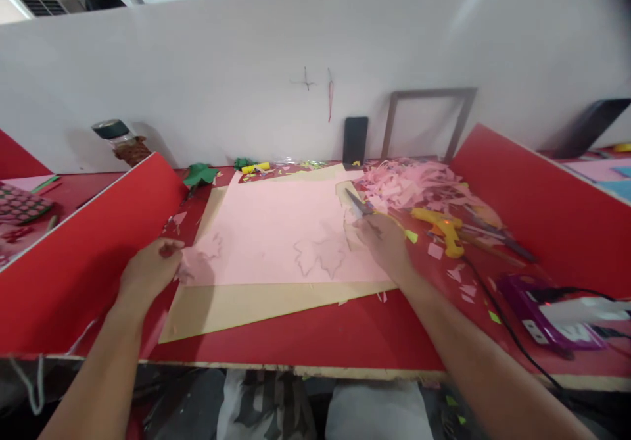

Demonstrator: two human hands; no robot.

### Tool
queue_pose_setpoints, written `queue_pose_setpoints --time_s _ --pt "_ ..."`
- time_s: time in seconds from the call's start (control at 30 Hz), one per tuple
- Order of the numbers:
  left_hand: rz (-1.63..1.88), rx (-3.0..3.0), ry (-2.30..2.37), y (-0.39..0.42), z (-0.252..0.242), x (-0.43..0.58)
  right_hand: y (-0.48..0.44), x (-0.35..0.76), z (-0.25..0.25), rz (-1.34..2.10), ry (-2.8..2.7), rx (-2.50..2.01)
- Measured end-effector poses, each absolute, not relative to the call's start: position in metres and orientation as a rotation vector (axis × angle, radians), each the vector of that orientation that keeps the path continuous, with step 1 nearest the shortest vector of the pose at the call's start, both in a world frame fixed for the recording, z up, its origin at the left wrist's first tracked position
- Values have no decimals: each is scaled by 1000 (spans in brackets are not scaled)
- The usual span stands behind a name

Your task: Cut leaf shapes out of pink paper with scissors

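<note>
A large pink paper sheet point(261, 223) lies over a tan sheet point(217, 312) on the red tabletop. Leaf-like outlines point(319, 256) are drawn on the pink sheet in dark line. At its left edge my left hand point(150, 270) pinches a pink paper piece point(200, 259) with a jagged drawn edge. My right hand point(383, 239) is closed around scissors point(358, 203), blades pointing up and left above the sheet's right side. Its fingers cover most of the handles. Beside the blades lies a tan paper piece point(344, 193).
Pink paper shreds point(411, 183) pile up at the back right. A yellow glue gun point(446, 226) with a cord lies right of my right hand, near a purple power strip point(547, 315). Red side panels point(98, 249) flank the workspace. A dark phone point(355, 141) leans on the white wall.
</note>
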State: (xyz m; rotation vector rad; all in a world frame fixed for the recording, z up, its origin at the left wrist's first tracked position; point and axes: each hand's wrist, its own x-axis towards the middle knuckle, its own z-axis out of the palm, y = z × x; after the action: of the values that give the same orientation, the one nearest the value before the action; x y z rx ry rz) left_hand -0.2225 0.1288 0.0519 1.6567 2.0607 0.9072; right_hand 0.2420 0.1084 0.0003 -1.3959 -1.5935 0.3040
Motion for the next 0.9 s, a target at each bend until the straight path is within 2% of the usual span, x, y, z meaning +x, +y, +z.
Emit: queue_pose_setpoints --time_s 0.1,0.3,0.6,0.7,0.9 --pt "653 1706 2255 117 46 -235 107 240 0 328 -1597 -1390" --pt "376 1924 2157 118 46 -222 110 249 -1 276 -1540 -1458" --pt "285 1927 2217 123 47 -221 98 287 13 291 -1653 -1776" --pt "241 1844 2262 125 45 -220 75 298 25 159 -1729 -2050" --pt "386 1685 2313 134 44 -222 37 315 27 58 -1831 -2401"
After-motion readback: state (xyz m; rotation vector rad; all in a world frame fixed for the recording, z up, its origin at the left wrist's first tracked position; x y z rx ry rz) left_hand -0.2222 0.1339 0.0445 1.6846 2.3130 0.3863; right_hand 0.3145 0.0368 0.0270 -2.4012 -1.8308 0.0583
